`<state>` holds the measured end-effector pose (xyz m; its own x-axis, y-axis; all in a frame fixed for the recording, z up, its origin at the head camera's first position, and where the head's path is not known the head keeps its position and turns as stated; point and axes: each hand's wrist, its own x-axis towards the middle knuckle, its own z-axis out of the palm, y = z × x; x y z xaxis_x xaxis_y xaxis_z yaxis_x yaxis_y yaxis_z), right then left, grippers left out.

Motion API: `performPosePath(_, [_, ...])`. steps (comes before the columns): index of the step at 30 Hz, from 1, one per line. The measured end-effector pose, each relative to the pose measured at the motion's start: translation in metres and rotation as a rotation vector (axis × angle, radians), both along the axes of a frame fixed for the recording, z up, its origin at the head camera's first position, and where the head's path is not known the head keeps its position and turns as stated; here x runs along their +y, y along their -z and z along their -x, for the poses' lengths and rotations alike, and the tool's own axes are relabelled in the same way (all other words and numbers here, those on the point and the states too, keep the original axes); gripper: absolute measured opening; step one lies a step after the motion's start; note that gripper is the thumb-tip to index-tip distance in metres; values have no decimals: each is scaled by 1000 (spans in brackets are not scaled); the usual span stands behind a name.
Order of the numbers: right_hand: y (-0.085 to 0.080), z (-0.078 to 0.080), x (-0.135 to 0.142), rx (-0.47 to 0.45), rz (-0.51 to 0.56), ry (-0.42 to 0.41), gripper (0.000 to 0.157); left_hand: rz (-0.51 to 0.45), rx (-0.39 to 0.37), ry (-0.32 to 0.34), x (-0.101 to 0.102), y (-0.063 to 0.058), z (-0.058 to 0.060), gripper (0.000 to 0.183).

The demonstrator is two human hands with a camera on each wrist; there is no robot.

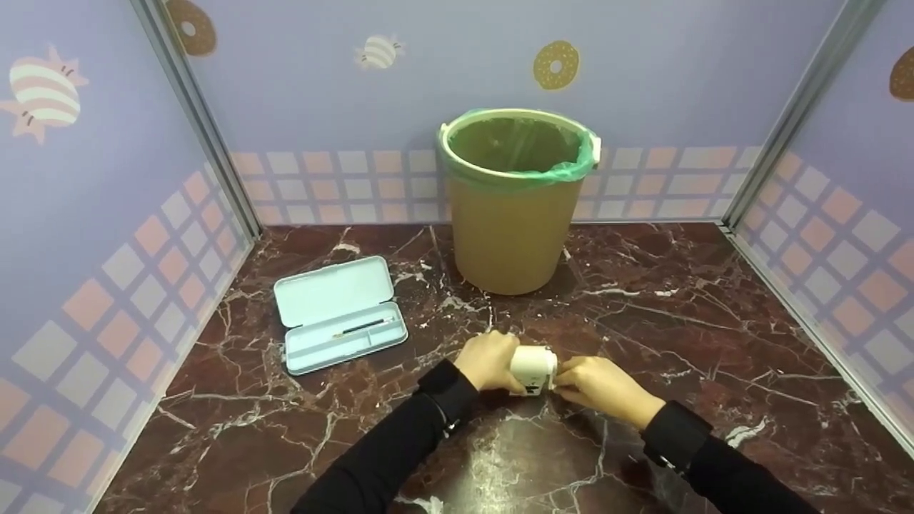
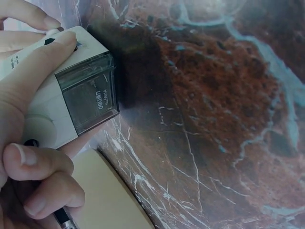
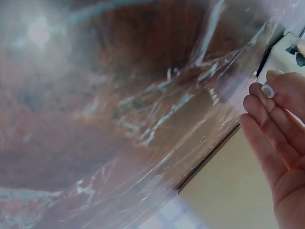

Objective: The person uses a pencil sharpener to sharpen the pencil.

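Left hand (image 1: 488, 362) grips sharpener (image 1: 532, 363), right hand (image 1: 596, 385) pinches crank knob (image 3: 268, 90).
Sharpener sits between them on the desk (image 1: 685, 314): 3 o'clock of left, 9 of right; axis roughly 9-to-3. Left fingers also curl round a dark pencil (image 2: 61, 215). Open pencil case (image 1: 334, 285) at 10, bin (image 1: 510, 228) at 12.

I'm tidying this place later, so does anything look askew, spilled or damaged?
Only the green liner stands out: it sits bunched at the front right of the bin's rim in the head view, so it looks uneven. The sharpener in the left hand shows no visible damage, and I see no spill.
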<state>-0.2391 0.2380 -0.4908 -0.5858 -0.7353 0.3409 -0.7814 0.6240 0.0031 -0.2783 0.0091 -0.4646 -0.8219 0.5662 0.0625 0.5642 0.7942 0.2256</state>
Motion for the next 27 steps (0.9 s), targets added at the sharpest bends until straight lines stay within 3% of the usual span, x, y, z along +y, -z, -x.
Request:
performPosePath(10, [-9, -13, 5, 47, 51, -57, 10, -11, 20, 9, 2, 0, 1, 51])
performPosePath(16, [-26, -18, 8, 108, 128, -108, 15, -6, 14, 5, 0, -2, 1, 51])
performPosePath(20, [-42, -16, 9, 126, 155, -90, 24, -6, 13, 2, -1, -2, 2, 51])
performPosePath(27, [-55, -6, 10, 145, 156, -36, 20, -2, 27, 25, -1, 1, 2, 51])
